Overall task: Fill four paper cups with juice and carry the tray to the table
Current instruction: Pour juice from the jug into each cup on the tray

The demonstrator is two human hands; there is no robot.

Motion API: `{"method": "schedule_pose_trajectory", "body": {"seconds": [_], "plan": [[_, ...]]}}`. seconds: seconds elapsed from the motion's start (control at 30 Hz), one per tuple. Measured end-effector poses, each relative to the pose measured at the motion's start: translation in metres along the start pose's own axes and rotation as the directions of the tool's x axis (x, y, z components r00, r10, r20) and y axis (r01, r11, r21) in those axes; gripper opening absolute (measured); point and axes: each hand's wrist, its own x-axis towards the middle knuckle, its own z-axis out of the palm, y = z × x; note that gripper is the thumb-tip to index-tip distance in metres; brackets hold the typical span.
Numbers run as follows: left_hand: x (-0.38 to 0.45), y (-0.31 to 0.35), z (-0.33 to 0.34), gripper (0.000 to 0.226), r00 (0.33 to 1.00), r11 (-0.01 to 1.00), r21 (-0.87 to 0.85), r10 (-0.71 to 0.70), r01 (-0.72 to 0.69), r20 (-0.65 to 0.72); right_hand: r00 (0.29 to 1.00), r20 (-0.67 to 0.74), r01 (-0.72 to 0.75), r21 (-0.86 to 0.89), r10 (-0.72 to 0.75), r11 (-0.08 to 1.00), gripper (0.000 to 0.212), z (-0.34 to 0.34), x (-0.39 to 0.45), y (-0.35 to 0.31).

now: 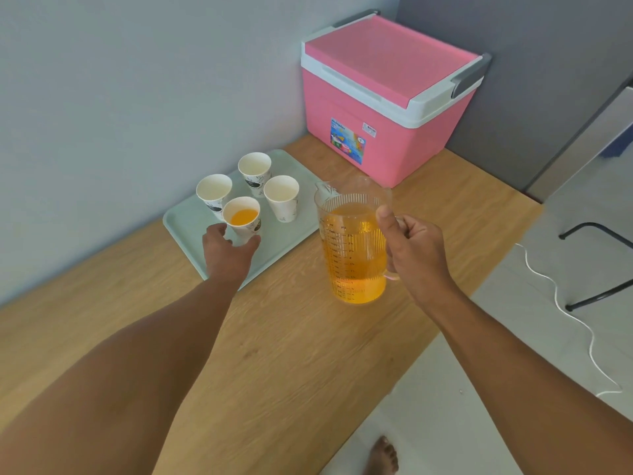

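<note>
A pale green tray (291, 241) lies on the wooden counter (274, 354) against the wall. On the tray stand several white paper cups. The nearest cup (244, 217) holds orange juice, and my left hand (228, 250) grips its base. Three other cups (214, 192) (255, 169) (281, 197) are empty. To the right of the tray, my right hand (416, 250) holds the handle of a clear measuring jug (352, 245), upright above the counter and filled well over halfway with orange juice.
A pink cooler box (387, 97) with a white rim and grey handles stands in the back corner, just behind the tray. The counter ends to the right above a pale floor with a white cable (561, 303), black chair legs (596, 262) and my bare foot (383, 455).
</note>
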Motion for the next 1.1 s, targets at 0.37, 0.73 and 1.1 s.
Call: {"method": "schedule_pose_trajectory", "body": {"seconds": [0.37,0.73,1.1], "plan": [[-0.070,0.006,0.032,0.055,0.995,0.998,-0.056,-0.032,0.027,-0.098,0.999,0.038,0.031,0.001,-0.031,1.000,0.079,-0.034,0.009,0.002],[-0.080,0.047,0.080,0.079,1.000,0.996,-0.093,-0.011,0.011,0.005,0.999,0.027,0.026,-0.027,-0.026,0.999,0.072,-0.058,0.019,0.005],[-0.018,0.069,0.118,0.094,0.994,0.965,-0.241,-0.094,0.102,0.047,0.994,-0.106,-0.039,-0.035,0.035,0.999,0.072,-0.037,0.016,0.005]]}}
